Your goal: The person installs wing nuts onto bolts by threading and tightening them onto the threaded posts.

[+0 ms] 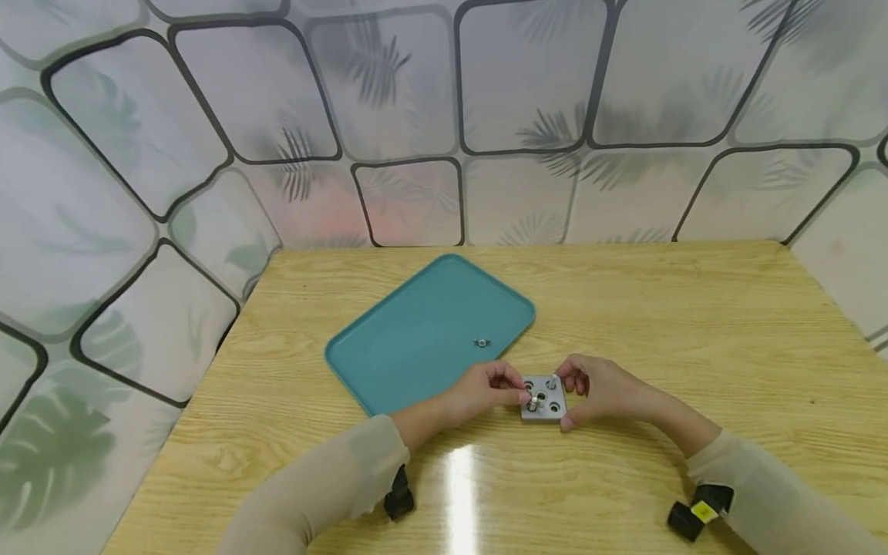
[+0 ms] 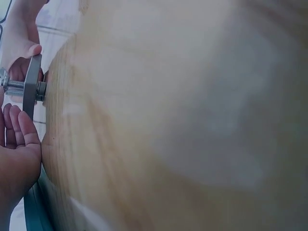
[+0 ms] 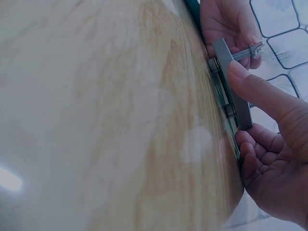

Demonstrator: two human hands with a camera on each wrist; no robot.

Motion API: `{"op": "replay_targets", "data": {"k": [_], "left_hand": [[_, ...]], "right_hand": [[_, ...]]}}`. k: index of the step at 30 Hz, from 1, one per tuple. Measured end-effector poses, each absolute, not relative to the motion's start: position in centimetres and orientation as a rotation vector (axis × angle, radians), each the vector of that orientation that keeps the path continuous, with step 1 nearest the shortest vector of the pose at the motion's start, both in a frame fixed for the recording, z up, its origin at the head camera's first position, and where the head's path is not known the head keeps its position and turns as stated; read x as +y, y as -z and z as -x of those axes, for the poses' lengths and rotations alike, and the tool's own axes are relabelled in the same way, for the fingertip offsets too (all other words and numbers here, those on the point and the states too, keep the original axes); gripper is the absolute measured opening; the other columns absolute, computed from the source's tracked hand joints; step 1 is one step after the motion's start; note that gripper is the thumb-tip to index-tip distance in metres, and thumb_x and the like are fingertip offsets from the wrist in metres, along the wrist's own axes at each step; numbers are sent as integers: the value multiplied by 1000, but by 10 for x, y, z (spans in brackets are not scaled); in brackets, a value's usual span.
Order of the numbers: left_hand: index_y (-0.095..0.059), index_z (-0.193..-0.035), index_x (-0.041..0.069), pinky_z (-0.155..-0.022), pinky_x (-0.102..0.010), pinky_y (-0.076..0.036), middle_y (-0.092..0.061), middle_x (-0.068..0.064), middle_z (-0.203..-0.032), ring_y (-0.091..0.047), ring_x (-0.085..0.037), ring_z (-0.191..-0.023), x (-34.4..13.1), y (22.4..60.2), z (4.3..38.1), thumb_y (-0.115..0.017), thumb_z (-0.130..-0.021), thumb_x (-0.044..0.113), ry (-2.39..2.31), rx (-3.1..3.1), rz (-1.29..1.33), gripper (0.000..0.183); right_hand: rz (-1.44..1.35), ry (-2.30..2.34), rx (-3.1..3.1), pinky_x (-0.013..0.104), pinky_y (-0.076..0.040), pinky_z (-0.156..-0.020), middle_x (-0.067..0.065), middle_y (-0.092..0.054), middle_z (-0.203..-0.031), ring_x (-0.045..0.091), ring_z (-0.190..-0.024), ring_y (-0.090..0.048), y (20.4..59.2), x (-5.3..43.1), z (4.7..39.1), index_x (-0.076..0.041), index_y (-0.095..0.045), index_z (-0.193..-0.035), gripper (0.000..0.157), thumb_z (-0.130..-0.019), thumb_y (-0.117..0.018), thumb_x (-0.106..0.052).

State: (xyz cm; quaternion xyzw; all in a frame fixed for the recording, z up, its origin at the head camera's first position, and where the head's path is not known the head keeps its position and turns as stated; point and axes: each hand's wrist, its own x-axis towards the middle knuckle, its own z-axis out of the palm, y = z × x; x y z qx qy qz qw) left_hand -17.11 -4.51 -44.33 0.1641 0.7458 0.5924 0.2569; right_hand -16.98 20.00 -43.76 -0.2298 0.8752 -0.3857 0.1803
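My right hand [image 1: 610, 389] holds a small square metal plate [image 1: 544, 414] by its right side, thumb and fingers at opposite edges. Round holes pass through the plate, and two bolts stand up from it, their heads below in the right wrist view. At the near-left bolt, my left hand [image 1: 479, 391] pinches a wing nut [image 3: 257, 49] at the top of the threaded shank. The other bolt [image 1: 553, 381] rises at the plate's far right corner. A second wing nut [image 1: 482, 342] lies on the blue-green tray [image 1: 416, 324].
The tray lies angled on the wood-grain table [image 1: 694, 308], just behind and left of the plate. A patterned curtain-like backdrop [image 1: 527, 77] stands behind the table's far edge. Each wrist carries a black camera, such as the right one [image 1: 687, 520].
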Motion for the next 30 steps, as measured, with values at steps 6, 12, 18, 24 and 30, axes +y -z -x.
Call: {"op": "replay_targets", "data": {"k": [6,12,18,24,30], "left_hand": [[-64,-92,-1,-67,-17,-43,-60,5,-83,-54,-5,-75,-45,443,172,-70,-85,10,-1600,2017,-448,14],[-66,-99,-1,-70,-18,-45,-63,1,-91,-56,-6,-80,-45,444,172,-69,-87,11,-1595,1976,-478,17],[-67,-106,1,-71,-18,-47,-65,2,-93,-58,-6,-80,-46,442,171,-72,-83,5,-1562,1922,-543,24],[-66,-106,1,-71,-18,-47,-63,4,-90,-56,-5,-79,-46,441,170,-73,-81,3,-1539,1935,-567,26],[-65,-103,-2,-71,-17,-46,-62,1,-88,-56,-5,-78,-45,444,171,-72,-84,7,-1590,1969,-522,22]], "right_hand": [[631,1082,2473,24,-41,-63,2,-52,-83,14,-74,-47,438,200,170,-2,-57,-105,63,-60,-89,-32],[634,1089,2473,23,-41,-63,2,-52,-83,14,-74,-47,438,200,170,-1,-57,-105,62,-61,-89,-30],[629,1093,2456,24,-41,-63,2,-52,-83,14,-74,-47,437,200,170,-1,-57,-106,63,-61,-89,-31],[639,1072,2461,24,-42,-64,2,-52,-84,15,-75,-47,438,201,171,-1,-57,-107,63,-62,-88,-33],[646,1068,2468,24,-42,-63,2,-52,-83,14,-74,-47,439,201,172,-2,-57,-107,64,-61,-89,-34]]}}
